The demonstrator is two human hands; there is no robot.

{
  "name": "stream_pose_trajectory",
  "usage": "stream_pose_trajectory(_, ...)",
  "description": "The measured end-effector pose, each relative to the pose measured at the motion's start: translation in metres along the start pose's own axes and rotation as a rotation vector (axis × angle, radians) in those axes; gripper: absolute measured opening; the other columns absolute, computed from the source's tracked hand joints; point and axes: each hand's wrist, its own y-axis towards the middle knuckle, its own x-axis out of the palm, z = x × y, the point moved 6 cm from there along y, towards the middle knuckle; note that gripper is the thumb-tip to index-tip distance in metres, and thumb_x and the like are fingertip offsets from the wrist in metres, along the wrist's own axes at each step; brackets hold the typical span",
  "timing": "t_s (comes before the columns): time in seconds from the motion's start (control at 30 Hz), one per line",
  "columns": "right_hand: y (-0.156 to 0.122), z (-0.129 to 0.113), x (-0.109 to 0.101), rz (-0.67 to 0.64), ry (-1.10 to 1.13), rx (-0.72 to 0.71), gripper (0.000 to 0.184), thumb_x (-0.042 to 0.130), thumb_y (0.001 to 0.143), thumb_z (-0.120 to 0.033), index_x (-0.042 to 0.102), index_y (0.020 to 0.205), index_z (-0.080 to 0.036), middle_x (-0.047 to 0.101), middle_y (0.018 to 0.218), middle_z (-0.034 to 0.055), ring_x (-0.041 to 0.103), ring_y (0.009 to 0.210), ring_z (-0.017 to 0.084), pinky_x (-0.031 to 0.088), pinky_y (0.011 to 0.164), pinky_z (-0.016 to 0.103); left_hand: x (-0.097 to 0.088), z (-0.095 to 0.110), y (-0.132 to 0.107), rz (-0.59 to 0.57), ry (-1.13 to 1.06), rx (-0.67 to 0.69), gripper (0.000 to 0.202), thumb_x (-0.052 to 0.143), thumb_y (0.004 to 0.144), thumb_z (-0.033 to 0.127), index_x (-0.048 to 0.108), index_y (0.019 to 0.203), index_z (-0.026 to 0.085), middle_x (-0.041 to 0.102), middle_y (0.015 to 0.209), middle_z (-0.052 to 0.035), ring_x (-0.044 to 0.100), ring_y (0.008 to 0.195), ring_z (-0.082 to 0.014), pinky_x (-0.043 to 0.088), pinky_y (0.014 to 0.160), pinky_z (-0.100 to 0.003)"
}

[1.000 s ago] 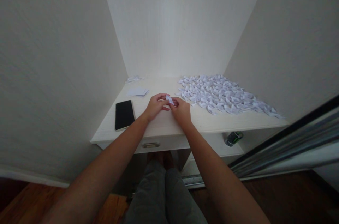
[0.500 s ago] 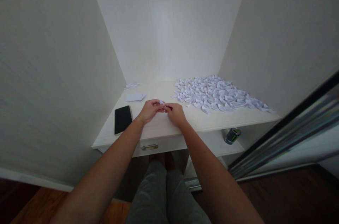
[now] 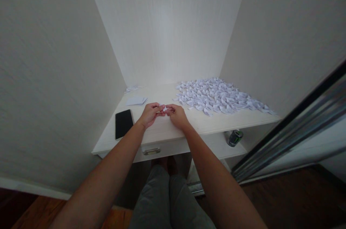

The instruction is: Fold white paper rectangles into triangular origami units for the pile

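Between my fingertips is a small piece of white folded paper (image 3: 164, 109), mostly covered by the fingers. My left hand (image 3: 151, 114) pinches it from the left, thumb on the near side. From the right, my right hand (image 3: 176, 115) has its thumb and fingers closed on the same piece. Both hands are just above the white desk (image 3: 159, 131), near its front edge. To their right spreads a large heap of small folded white paper pieces (image 3: 216, 95). Behind my left hand lies a short stack of flat white paper sheets (image 3: 134, 101).
A black tablet (image 3: 124, 123) lies left of my left arm. Thin white paper scraps (image 3: 132, 88) sit in the back left corner. A dark drinks can (image 3: 235, 138) stands on the lower shelf at right. The drawer handle (image 3: 151, 152) juts from the front. Walls enclose three sides.
My fingers have shifted slightly on the paper piece, with the right fingers a little more spread. The whole view has moved slightly; the things on the desk have stayed in place.
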Motion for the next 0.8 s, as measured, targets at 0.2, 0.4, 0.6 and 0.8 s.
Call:
stream_pose_trajectory(0.2, 0.002, 0.001, -0.002, 0.037, -0.090, 0.037, 0.012, 0.063, 0.089, -0.015, 0.069, 0.099, -0.015, 0.078, 0.082, 0.0058, 0.075, 0.076, 0.015, 0.058, 0.074, 0.025, -0.004, 0.002, 0.001, 0.055, -0.034, 0.022, 0.040, 0.093, 0.061, 0.039, 0.063, 0.070, 0.014, 0.061, 0.064, 0.0010, 0.062, 0.062, -0.0107, 0.058, 0.062, -0.025)
stream_pose_trajectory(0.4, -0.011, -0.012, -0.025, 0.082, -0.405, 0.055, 0.016, 0.054, 0.097, -0.021, 0.068, 0.102, -0.015, 0.078, 0.091, 0.0084, 0.073, 0.083, 0.017, 0.054, 0.080, 0.027, 0.000, 0.002, -0.002, 0.099, 0.018, 0.016, 0.042, 0.089, 0.070, 0.032, 0.071, 0.102, 0.011, 0.069, 0.084, -0.0060, 0.065, 0.066, -0.0129, 0.057, 0.060, -0.027)
stream_pose_trajectory(0.6, -0.031, -0.023, -0.068, 0.044, -0.804, 0.067, 0.022, 0.051, 0.094, -0.013, 0.073, 0.097, -0.011, 0.074, 0.106, 0.0211, 0.069, 0.106, 0.029, 0.046, 0.096, 0.039, 0.007, 0.004, -0.004, 0.181, 0.148, 0.015, 0.031, 0.078, 0.080, 0.020, 0.069, 0.108, 0.009, 0.067, 0.081, -0.0048, 0.064, 0.063, -0.0116, 0.055, 0.063, -0.027)
stream_pose_trajectory(0.8, -0.014, -0.029, -0.089, 0.043, -0.944, 0.070, 0.025, 0.059, 0.091, -0.015, 0.073, 0.111, -0.014, 0.075, 0.111, 0.0160, 0.070, 0.105, 0.026, 0.049, 0.094, 0.036, 0.018, 0.017, -0.083, 0.156, 0.349, 0.082, 0.032, 0.081, 0.074, 0.019, 0.074, 0.105, 0.017, 0.073, 0.090, -0.0046, 0.066, 0.068, -0.0140, 0.056, 0.068, -0.028)
